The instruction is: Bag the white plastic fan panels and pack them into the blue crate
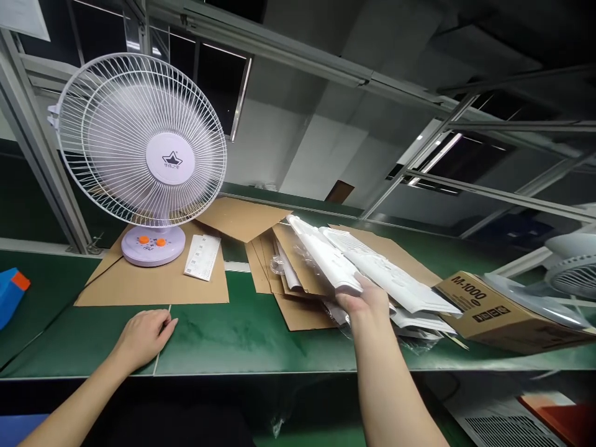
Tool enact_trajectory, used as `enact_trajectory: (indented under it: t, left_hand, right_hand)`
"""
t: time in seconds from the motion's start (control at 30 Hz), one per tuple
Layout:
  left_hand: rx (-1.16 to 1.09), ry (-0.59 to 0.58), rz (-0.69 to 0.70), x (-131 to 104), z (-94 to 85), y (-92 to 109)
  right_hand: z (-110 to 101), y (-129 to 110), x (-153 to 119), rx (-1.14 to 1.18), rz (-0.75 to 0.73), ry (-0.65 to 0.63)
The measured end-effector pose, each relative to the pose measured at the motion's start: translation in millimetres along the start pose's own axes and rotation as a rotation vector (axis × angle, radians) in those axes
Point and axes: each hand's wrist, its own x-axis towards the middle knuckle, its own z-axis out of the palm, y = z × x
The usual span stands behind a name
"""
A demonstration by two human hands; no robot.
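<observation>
My right hand [367, 304] grips the near end of a long white plastic panel [323, 254], thumb on the left side and fingers partly hidden. The panel is tilted over a pile of cardboard sheets and clear plastic wrap. Right beside it lies another white molded panel [382, 267] with slots at its far end, on top of further white pieces [423, 321]. My left hand [145, 338] rests on the green bench with its fingers curled in and its thumb pointing right. Nothing shows in it.
A white table fan [153, 245] with orange knobs stands on a cardboard sheet [153, 288] at left, beside a white label sheet [203, 256]. At right is a box marked M-1000 [484, 304] with clear plastic on it. A blue object [10, 298] sits at the left edge of the green bench [223, 347].
</observation>
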Motion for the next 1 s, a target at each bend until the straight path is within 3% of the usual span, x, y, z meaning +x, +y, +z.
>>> enact_trajectory:
  t: [0.27, 0.47, 0.73, 0.9, 1.0]
  left_hand:
    - [0.015, 0.019, 0.004, -0.4, -1.9, 2.4]
    - [0.012, 0.058, 0.021, -0.2, -0.6, 3.5]
    - [-0.146, 0.043, 0.000, -5.9, -7.1, 10.2]
    - [-0.588, 0.065, -0.084, 0.2, -25.6, 29.5]
    - [-0.868, 0.123, -0.114, 12.6, -43.4, 55.7]
  right_hand:
    - [6.2, 17.6, -51.1, 0.114, -0.107, 0.033]
    - [-11.5, 40.9, -117.6, 0.112, -0.196, -0.096]
    - [-47.6, 53.1, -186.4, -0.051, -0.124, -0.316]
    - [-89.0, 72.4, -184.5, -0.136, 0.017, -0.337]
    - [-131.4, 94.5, -168.0, -0.244, 0.003, -0.472]
